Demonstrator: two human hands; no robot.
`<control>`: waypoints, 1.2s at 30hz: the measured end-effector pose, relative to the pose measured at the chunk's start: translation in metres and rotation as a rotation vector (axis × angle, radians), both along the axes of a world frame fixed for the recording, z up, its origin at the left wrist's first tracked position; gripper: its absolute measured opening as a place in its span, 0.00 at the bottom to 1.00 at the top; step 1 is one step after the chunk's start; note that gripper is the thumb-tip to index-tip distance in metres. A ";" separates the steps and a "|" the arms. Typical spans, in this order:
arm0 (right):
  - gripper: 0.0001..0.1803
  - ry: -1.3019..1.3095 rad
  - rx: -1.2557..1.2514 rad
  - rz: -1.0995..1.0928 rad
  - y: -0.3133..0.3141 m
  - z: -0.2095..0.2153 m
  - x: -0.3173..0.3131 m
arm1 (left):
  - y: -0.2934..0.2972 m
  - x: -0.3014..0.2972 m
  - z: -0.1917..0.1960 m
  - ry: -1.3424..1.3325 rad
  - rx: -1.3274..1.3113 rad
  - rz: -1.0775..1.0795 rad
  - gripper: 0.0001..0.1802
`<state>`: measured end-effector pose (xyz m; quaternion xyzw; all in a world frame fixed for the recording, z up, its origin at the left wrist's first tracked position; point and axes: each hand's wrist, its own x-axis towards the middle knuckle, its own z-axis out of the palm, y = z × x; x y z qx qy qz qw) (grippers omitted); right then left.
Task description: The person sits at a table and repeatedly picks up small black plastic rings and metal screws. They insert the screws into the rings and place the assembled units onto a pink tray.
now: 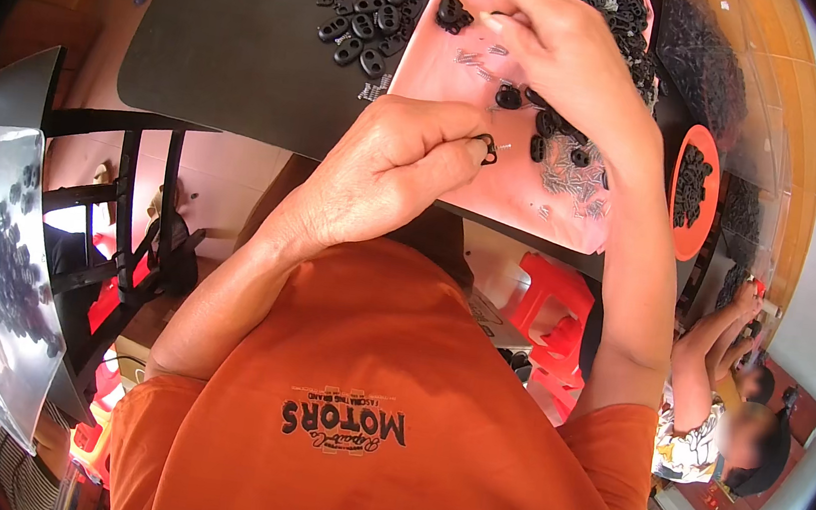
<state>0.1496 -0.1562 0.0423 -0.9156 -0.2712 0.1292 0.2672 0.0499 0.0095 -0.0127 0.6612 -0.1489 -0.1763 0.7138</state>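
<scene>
L hand (393, 168) pinches a small black oval part (485, 149) in a narrow grip, just above pink sheet (447, 88) on worktop (221, 42). R hand (561, 56) fingertips closed on another black piece (453, 13). Risk: tiny metal pins (578, 179) scatter or part slips, since the pinch is only at fingertips.

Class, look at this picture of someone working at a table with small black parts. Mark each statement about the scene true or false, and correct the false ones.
1. The left hand pinches a small black part. True.
2. The pink sheet holds only metal pins. False: black parts lie on it too.
3. The right hand rests in the orange dish. False: it reaches over the pink sheet.
4. The orange dish holds black parts. True.
</scene>
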 end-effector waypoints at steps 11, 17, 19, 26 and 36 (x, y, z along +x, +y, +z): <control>0.06 0.050 0.532 0.013 -0.014 -0.014 -0.064 | 0.001 -0.004 0.002 0.175 -0.292 0.128 0.11; 0.12 0.138 0.610 0.025 -0.018 -0.011 -0.074 | 0.002 -0.004 0.008 0.259 -0.301 0.172 0.13; 0.13 0.083 0.600 0.063 -0.019 -0.016 -0.073 | 0.001 -0.004 0.007 0.277 -0.317 0.179 0.13; 0.12 0.056 0.529 0.103 -0.018 -0.011 -0.074 | 0.005 -0.001 0.003 0.327 -0.408 0.130 0.11; 0.06 0.108 0.655 0.106 -0.010 -0.014 -0.073 | 0.011 0.000 0.006 0.283 -0.466 0.090 0.13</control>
